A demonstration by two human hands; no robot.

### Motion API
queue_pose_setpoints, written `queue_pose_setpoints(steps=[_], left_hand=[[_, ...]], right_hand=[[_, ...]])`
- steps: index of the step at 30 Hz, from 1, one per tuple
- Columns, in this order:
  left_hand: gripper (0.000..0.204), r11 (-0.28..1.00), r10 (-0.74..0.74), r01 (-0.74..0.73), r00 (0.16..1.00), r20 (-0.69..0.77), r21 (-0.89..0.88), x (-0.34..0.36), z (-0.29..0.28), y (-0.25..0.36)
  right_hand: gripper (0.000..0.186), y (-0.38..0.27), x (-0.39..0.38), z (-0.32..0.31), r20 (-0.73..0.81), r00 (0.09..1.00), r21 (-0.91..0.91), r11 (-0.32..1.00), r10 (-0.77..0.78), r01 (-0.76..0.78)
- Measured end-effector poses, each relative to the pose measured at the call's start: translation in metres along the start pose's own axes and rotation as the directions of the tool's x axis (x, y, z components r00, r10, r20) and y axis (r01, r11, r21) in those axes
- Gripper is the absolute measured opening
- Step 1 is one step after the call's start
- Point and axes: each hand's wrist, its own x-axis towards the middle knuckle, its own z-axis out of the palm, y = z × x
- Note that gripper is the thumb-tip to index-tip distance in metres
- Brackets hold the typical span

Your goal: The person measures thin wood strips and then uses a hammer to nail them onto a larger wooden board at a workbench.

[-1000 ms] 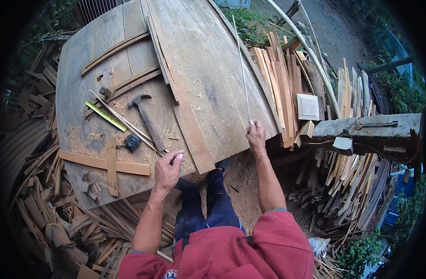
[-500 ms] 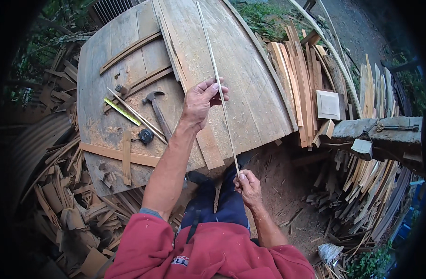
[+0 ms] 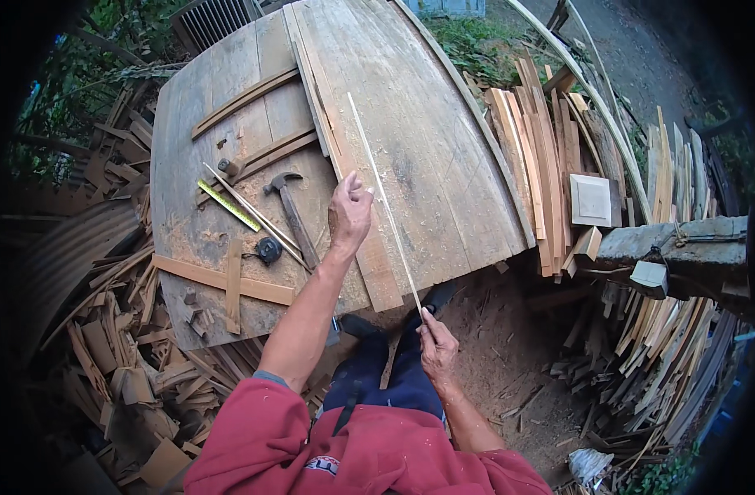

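Note:
A long thin wooden stick [image 3: 383, 191] slants across the right half of the plank tabletop [image 3: 443, 165]. My right hand [image 3: 439, 351] pinches its near end, just off the table's front edge. Close to the stick's left side, my left hand [image 3: 350, 219] hovers with fingers curled in and nothing seen in them; it looks apart from the stick. Under and beyond that hand runs a long flat board [image 3: 377, 276]. Left of my forearm lie a claw hammer [image 3: 293, 216], two slim rods [image 3: 266, 227], a yellow ruler [image 3: 230, 204] and a black tape measure [image 3: 268, 249].
Two crossed wood strips [image 3: 233, 285] rest at the table's front left, and grooved strips [image 3: 245, 101] farther back. Scrap wood [image 3: 138, 388] is heaped left of the table. Upright boards [image 3: 530, 165], a concrete beam [image 3: 682, 252] and stacked slats [image 3: 666, 330] stand right.
My left hand has let go of the stick's middle and drawn back beside it. The stick's far end now sits lower in view, while my right hand keeps its grip.

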Motion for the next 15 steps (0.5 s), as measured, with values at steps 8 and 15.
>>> queue_pose_setpoints(steps=[8,15], left_hand=[[0.038,-0.121,0.177,-0.503,0.837,0.518,0.855,0.072,-0.001,-0.040],[0.028,-0.233,-0.056,-0.534,0.842,0.537,0.813,0.124,-0.007,-0.047]], right_hand=[[0.032,0.046,0.024,0.033,0.036,0.999,-0.192,0.980,-0.040,0.046],[0.033,0.048,0.050,0.052,0.057,0.989,-0.268,0.952,-0.135,0.145]])
